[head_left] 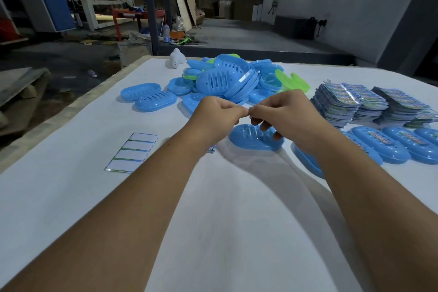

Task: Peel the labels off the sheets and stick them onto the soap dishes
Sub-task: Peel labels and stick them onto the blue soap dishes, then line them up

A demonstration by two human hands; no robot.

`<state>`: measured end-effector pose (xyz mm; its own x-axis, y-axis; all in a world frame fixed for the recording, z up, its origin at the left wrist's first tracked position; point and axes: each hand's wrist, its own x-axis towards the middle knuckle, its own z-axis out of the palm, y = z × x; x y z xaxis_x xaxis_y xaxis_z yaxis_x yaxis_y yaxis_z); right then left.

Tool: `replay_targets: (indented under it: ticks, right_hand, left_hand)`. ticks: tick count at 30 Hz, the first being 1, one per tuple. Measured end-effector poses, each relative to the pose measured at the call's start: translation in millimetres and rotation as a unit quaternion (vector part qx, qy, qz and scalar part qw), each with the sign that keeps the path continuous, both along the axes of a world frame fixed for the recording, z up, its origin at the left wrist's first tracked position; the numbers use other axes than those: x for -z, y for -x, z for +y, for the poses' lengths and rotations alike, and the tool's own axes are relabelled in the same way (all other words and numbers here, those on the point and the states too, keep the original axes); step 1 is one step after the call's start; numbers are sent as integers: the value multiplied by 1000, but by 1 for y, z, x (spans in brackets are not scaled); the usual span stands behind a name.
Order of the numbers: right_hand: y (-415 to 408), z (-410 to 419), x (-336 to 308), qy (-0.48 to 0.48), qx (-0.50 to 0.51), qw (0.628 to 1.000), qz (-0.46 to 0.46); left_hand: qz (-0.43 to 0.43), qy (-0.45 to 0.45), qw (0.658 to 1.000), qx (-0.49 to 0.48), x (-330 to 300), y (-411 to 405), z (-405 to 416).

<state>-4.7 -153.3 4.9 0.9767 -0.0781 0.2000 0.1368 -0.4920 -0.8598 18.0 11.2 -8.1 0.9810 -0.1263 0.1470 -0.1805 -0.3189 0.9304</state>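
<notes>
My left hand [216, 116] and my right hand [279, 114] meet fingertip to fingertip above a blue soap dish [251, 141] lying upside down on the white table [213, 220]. Both hands have curled fingers pinching something small between them; it is hidden by the fingers. A corner of a printed label sheet [211, 149] peeks out under my left wrist. A spent backing sheet [131, 152] with empty strips lies to the left. Stacks of printed label sheets [341, 102] stand at the right. Labelled blue dishes [381, 144] lie in a row at the right.
A heap of blue and green soap dishes [227, 78] fills the table's far middle, with two loose blue dishes [148, 96] to its left. A white bottle [176, 58] stands at the far edge. Beyond lies a workshop floor.
</notes>
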Motion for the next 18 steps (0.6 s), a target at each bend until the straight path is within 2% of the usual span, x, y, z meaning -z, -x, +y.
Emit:
replay_targets:
  ticks: [5,11,18]
  right_hand:
    - [1,-3,-2,2,-38,999,-3]
    - [-4,-11,-1,26,61,998,17]
    - [-3,-14,-4,39,58,996,46]
  left_hand:
    - [-2,22,1000,-16,0,-3,3]
    - [10,32,999,-32,1,-5,0]
    - [25,26,998,-49,3,-7,-1]
